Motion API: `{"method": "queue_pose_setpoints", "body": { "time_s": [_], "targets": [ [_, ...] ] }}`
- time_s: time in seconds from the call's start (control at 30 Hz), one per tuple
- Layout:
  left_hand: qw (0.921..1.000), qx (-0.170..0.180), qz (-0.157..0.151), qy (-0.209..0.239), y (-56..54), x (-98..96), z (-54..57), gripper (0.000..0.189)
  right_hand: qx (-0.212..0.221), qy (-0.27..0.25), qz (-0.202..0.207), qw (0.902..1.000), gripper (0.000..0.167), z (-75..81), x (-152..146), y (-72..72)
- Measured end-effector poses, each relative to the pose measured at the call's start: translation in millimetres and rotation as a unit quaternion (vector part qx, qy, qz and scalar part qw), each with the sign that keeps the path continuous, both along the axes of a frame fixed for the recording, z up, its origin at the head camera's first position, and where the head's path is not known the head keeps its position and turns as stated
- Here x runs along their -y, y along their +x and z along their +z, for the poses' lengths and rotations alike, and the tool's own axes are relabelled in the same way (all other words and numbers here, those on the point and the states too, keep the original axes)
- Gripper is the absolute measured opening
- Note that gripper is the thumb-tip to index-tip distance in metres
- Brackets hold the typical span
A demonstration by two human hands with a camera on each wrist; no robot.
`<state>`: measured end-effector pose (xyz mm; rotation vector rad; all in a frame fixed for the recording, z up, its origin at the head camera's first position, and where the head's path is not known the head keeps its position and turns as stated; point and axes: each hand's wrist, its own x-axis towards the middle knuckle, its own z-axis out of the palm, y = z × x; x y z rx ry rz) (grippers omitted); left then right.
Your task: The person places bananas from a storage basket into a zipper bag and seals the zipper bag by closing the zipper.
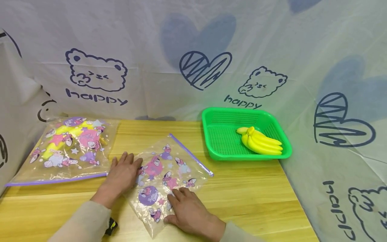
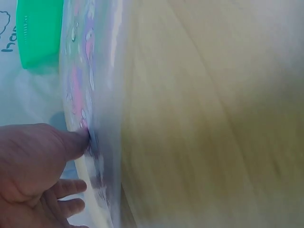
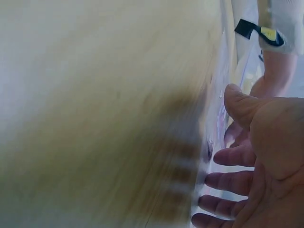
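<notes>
A clear zip bag (image 1: pixel 157 183) printed with pink and purple cartoon figures lies flat on the wooden table, its purple slider strip (image 1: pixel 190 153) at the upper right. My left hand (image 1: pixel 122 174) rests along the bag's left edge with fingers spread forward; in the left wrist view its thumb (image 2: pixel 76 142) touches the printed film. On the lower right part of the bag lies my right hand (image 1: pixel 191 210). Its fingers (image 3: pixel 228 183) are extended and apart, tips right at the film in the right wrist view. Neither hand grips anything.
At the left lies a second printed zip bag (image 1: pixel 75 151), bulging with yellow things. A green basket (image 1: pixel 223 156) stands at the back right, holding a bunch of bananas (image 1: pixel 260 143). White cloth with bears and hearts (image 1: pixel 145 77) hangs behind the table. Something black and yellow (image 1: pixel 112 227) shows by my left wrist.
</notes>
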<state>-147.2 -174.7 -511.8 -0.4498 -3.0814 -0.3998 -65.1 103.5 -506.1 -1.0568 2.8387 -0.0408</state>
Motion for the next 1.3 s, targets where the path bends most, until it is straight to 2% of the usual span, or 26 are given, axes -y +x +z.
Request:
{"method": "queue_pose_setpoints", "body": {
  "time_s": [0.17, 0.33, 0.43, 0.6, 0.7, 0.8, 0.93, 1.07, 1.2, 1.3],
  "targets": [
    [0.9996, -0.023, 0.014, -0.009, 4.2, -10.9, 5.3, 0.026, -0.006, -0.004, 0.019, 0.9998, 0.065, 3.3, 0, -0.7],
    [0.9990, -0.020, 0.031, -0.025, 23.6, -28.7, 12.6, 0.029, 0.024, -0.045, -0.001, 0.9987, 0.059, 8.3, -7, -23.3],
    [0.9991, -0.002, 0.033, -0.028, 38.8, -41.1, 15.5, 0.039, 0.022, -0.072, -0.019, 0.9970, 0.056, 10.1, -13, -44.8],
    [0.9975, 0.063, 0.011, -0.030, 63.3, -59.4, 17.9, 0.075, 0.024, -0.077, -0.046, 0.9957, 0.062, 7.2, -19, -79.6],
    [0.9952, 0.092, -0.009, -0.032, 75.0, -67.5, 16.8, 0.095, 0.037, -0.065, -0.053, 0.9958, 0.069, 1.2, -21, -94.6],
    [0.9936, 0.107, -0.020, -0.030, 82.2, -72.4, 14.2, 0.103, 0.048, -0.050, -0.057, 0.9959, 0.075, -4.6, -23, -103.8],
    [0.9929, 0.113, -0.028, -0.024, 84.9, -72.5, 10.1, 0.102, 0.061, -0.040, -0.065, 0.9952, 0.077, -9.0, -29, -106.0],
    [0.9924, 0.115, -0.044, 0.000, 81.5, -63.1, 7.1, 0.099, 0.065, -0.038, -0.077, 0.9942, 0.076, -9.4, -36, -99.6],
    [0.9902, 0.130, -0.049, 0.013, 75.3, -47.5, 4.8, 0.101, 0.042, -0.034, -0.076, 0.9957, 0.073, -8.6, -45, -89.3],
    [0.9919, 0.119, -0.044, 0.010, 69.8, -34.2, 3.5, 0.102, 0.014, -0.031, -0.068, 0.9971, 0.072, -8.7, -49, -80.2]
  ]
}}
